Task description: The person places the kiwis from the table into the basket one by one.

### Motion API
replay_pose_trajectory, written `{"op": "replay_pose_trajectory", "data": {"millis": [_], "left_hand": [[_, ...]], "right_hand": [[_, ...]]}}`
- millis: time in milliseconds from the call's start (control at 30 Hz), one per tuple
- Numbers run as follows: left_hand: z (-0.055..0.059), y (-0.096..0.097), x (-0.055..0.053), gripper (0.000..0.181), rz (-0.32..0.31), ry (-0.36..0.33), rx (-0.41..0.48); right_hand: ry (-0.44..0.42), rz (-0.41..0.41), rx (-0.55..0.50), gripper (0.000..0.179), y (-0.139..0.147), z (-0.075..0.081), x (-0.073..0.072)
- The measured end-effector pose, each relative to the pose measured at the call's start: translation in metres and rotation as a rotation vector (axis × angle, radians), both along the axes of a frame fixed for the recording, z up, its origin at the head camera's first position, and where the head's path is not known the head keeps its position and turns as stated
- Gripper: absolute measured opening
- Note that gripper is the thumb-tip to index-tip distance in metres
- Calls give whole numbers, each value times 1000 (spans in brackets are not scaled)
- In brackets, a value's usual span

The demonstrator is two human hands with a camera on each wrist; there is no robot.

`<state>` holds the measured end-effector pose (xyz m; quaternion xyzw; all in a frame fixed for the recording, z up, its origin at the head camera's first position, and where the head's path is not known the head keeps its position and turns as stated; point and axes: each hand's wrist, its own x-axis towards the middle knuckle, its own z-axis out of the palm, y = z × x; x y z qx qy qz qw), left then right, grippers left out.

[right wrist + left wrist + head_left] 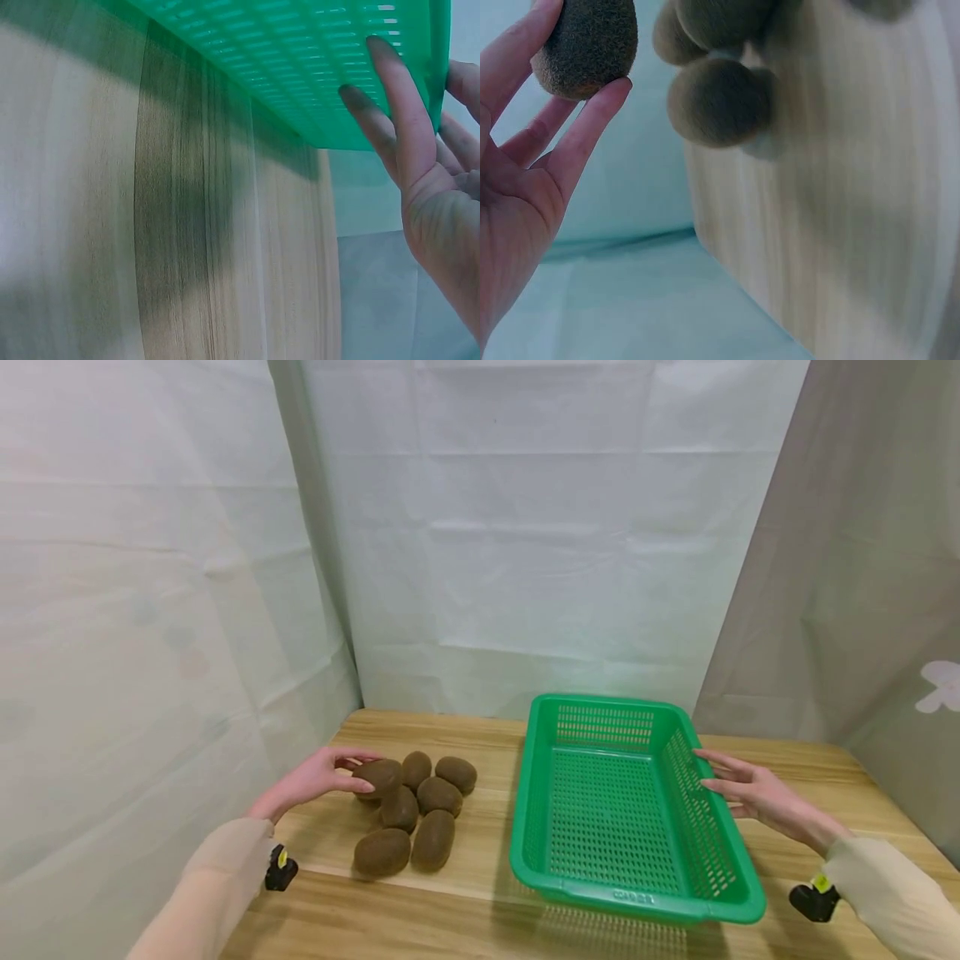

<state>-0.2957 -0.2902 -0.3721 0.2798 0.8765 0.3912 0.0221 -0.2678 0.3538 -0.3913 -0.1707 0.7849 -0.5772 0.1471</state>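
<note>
My left hand (pixel 330 777) holds a brown fuzzy kiwifruit (pixel 378 777) between thumb and fingers at the left of the group. In the left wrist view the held kiwifruit (pixel 589 45) sits at the fingertips, apart from the wood. Several more kiwifruits lie close together on the table, among them a long one (pixel 433 841) and a front one (pixel 382 852). A green plastic basket (pixel 525 793) with slotted walls stands right of them, its floor bare. My right hand (pixel 765 797) grips its right rim, with some fingers (pixel 409 120) along the outer wall.
The wooden table (pixel 322 910) ends at a pale curtain (pixel 525 568) behind. Another sheet (pixel 187 610) hangs close on the left, near the left arm. A greyish sheet (pixel 862 610) closes off the right side.
</note>
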Motion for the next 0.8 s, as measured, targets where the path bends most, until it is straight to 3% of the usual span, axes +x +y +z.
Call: {"op": "replay_pose_trajectory", "data": {"millis": [400,800], "left_hand": [[17,40,-10,47,-11,21,15],[22,82,-16,47,-16,18,24]], "right_hand": [[-22,5,-23,61,-2,3,1],[-38,-13,-18,62,-4,3,2]]}}
